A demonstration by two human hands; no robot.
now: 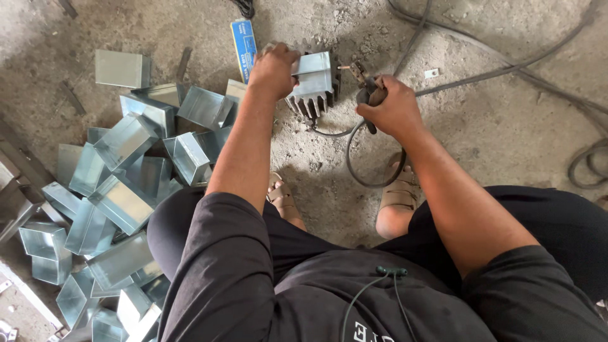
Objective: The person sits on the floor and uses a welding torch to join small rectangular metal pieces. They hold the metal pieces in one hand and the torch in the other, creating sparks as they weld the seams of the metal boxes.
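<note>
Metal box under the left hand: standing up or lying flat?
Lying on its side: the metal box rests atop a toothed block, left hand pressing it; right hand grips a cabled holder.

The floor (500, 126) is rough, grey concrete with grit and small debris. On its left side lies a loose heap of open sheet-metal boxes (126, 190) — galvanised, rectangular, tilted at various angles and overlapping one another. One box (122, 68) lies apart near the upper left. A flat blue packet (243, 41) rests just above the heap. A finned metal block (313, 95) stands near the top centre. Dark cables (506, 63) run across the upper right — one loop (586, 164) lies at the right edge.
</note>
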